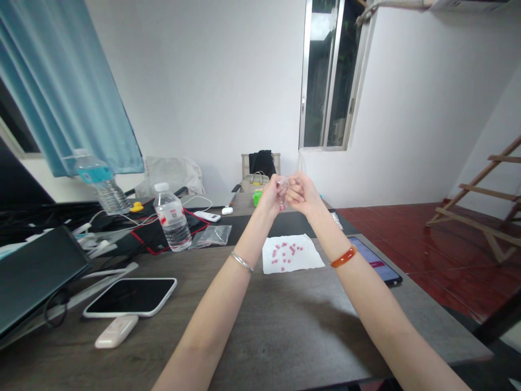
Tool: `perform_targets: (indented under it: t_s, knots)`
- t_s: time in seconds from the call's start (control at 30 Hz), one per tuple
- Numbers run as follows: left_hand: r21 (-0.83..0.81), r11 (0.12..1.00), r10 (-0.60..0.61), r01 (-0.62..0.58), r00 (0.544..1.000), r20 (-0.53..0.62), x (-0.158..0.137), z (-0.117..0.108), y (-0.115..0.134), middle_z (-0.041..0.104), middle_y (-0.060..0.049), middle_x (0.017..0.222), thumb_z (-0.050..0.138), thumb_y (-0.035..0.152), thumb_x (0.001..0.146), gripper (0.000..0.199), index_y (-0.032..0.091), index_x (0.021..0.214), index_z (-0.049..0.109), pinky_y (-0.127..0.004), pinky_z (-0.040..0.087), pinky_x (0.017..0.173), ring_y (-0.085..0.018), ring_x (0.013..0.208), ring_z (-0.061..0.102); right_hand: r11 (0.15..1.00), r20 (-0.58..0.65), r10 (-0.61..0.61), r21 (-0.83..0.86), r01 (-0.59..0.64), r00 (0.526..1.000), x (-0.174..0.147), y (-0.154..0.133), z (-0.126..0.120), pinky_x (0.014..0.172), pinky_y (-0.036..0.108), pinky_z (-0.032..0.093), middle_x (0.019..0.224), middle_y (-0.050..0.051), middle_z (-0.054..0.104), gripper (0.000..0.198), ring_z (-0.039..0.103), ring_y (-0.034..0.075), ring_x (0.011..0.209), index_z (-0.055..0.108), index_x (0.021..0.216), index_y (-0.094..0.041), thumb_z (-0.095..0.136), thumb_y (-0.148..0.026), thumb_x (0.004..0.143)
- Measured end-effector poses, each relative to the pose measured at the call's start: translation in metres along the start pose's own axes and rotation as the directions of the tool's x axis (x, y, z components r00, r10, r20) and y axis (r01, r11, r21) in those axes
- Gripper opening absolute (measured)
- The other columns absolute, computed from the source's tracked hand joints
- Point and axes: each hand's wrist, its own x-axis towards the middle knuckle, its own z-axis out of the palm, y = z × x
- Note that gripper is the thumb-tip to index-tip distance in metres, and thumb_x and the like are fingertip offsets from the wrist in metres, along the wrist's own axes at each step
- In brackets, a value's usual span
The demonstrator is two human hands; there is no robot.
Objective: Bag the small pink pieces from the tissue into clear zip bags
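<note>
Both my hands are raised with arms stretched out, close together above the far side of the desk. My left hand (270, 195) is closed on the left side of a small clear plastic bag (282, 189). From the right, my right hand (302, 191) pinches the same bag, its fingers curled. A bit of pink shows low in the bag; the exact contents are too small to make out. Below and nearer lies a white sheet of paper (311, 259) with several small pink round pieces (284, 253) scattered on it.
Left on the desk (260, 336) are a phone (132, 297), a white case (116, 331), a laptop (40, 271), water bottles (173, 217) and an empty-looking clear bag (214, 235). A tablet (374, 260) lies right, partly behind my right forearm. A green object (257, 197) stands beyond my hands.
</note>
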Motion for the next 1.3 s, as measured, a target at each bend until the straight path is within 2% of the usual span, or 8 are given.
perform_targets:
  t_s: [0.3, 0.4, 0.5, 0.63, 0.8, 0.97, 1.1, 1.3]
  knots:
    - [-0.05, 0.998, -0.031, 0.036, 0.995, 0.09, 0.005, -0.007, -0.002, 0.026, 0.007, 0.04, 0.045, 0.032, 0.089, 0.047, 0.02, 0.048, 0.023, -0.016, 0.022, 0.032, -0.004, 0.029, 0.028, 0.999, 0.027, 0.028, 0.039, -0.029, 0.999, 0.004, 0.003, -0.005, 0.03, 0.019, 0.016, 0.029, -0.011, 0.019, 0.035, 0.014, 0.005, 0.024, 0.026, 0.048, -0.021, 0.042, -0.019, 0.08]
    - [0.09, 0.995, 0.048, -0.053, 0.997, 0.058, 0.004, -0.01, 0.003, 0.029, 0.008, 0.041, 0.05, 0.021, 0.083, 0.04, 0.018, 0.049, 0.031, -0.015, 0.027, 0.038, -0.003, 0.034, 0.03, 0.993, 0.013, 0.085, -0.085, -0.083, 0.996, 0.006, -0.001, -0.01, 0.03, 0.019, 0.016, 0.029, -0.01, 0.018, 0.033, 0.015, 0.005, 0.025, 0.025, 0.048, -0.021, 0.042, -0.019, 0.076]
    - [0.406, 0.911, 0.047, -0.067, 0.997, 0.06, 0.001, -0.02, 0.011, 0.036, 0.007, 0.043, 0.052, 0.015, 0.076, 0.026, 0.016, 0.051, 0.044, -0.016, 0.028, 0.041, -0.004, 0.038, 0.035, 0.939, -0.054, 0.122, -0.318, -0.133, 0.991, 0.008, -0.008, -0.02, 0.03, 0.019, 0.016, 0.029, -0.01, 0.02, 0.027, 0.014, 0.005, 0.026, 0.03, 0.048, -0.021, 0.044, -0.018, 0.071]
    - [0.79, 0.593, 0.076, -0.158, 0.987, 0.14, -0.003, -0.038, 0.023, 0.047, 0.004, 0.044, 0.052, 0.014, 0.072, 0.022, 0.015, 0.049, 0.051, -0.017, 0.03, 0.046, -0.006, 0.043, 0.042, 0.707, -0.176, 0.031, -0.692, -0.146, 0.984, 0.006, -0.017, -0.035, 0.031, 0.017, 0.019, 0.031, -0.011, 0.025, 0.018, 0.018, 0.004, 0.029, 0.041, 0.051, -0.019, 0.051, -0.015, 0.065]
    - [0.931, 0.312, 0.01, -0.192, 0.98, 0.198, -0.001, -0.049, 0.022, 0.052, 0.002, 0.046, 0.052, 0.014, 0.069, 0.021, 0.015, 0.048, 0.054, -0.018, 0.035, 0.049, -0.008, 0.046, 0.048, 0.367, -0.241, 0.096, -0.893, -0.26, 0.966, -0.001, -0.024, -0.039, 0.033, 0.019, 0.027, 0.035, -0.004, 0.041, 0.018, 0.035, 0.007, 0.032, 0.048, 0.049, -0.018, 0.056, -0.019, 0.065]
    - [0.947, 0.245, -0.002, -0.206, 0.977, 0.213, 0.004, -0.047, 0.005, 0.06, 0.002, 0.056, 0.064, 0.015, 0.062, 0.011, 0.017, 0.068, 0.055, -0.019, 0.036, 0.047, -0.011, 0.051, 0.054, 0.09, -0.263, 0.127, -0.957, -0.275, 0.956, -0.004, -0.021, -0.032, 0.035, 0.022, 0.031, 0.042, 0.004, 0.056, 0.016, 0.049, 0.012, 0.036, 0.057, 0.051, -0.015, 0.056, -0.019, 0.067]
    - [0.957, 0.231, -0.117, -0.179, 0.971, 0.209, 0.004, -0.042, -0.004, 0.063, 0.002, 0.06, 0.064, 0.01, 0.059, 0.02, 0.017, 0.074, 0.052, -0.02, 0.039, 0.047, -0.013, 0.051, 0.058, -0.018, -0.255, 0.195, -0.966, -0.257, 0.947, -0.001, -0.019, -0.033, 0.039, 0.023, 0.036, 0.046, 0.008, 0.061, 0.02, 0.055, 0.014, 0.04, 0.06, 0.05, -0.014, 0.056, -0.02, 0.069]
    - [0.995, 0.086, -0.267, -0.045, 0.962, 0.066, -0.001, -0.041, -0.01, 0.058, 0.003, 0.045, 0.059, 0.001, 0.055, 0.019, 0.017, 0.062, 0.054, -0.02, 0.038, 0.043, -0.015, 0.042, 0.059, -0.146, -0.272, 0.283, -0.96, -0.239, 0.92, 0.005, -0.018, -0.046, 0.037, 0.022, 0.03, 0.042, 0.006, 0.059, 0.016, 0.053, 0.013, 0.037, 0.062, 0.051, -0.015, 0.063, -0.023, 0.065]
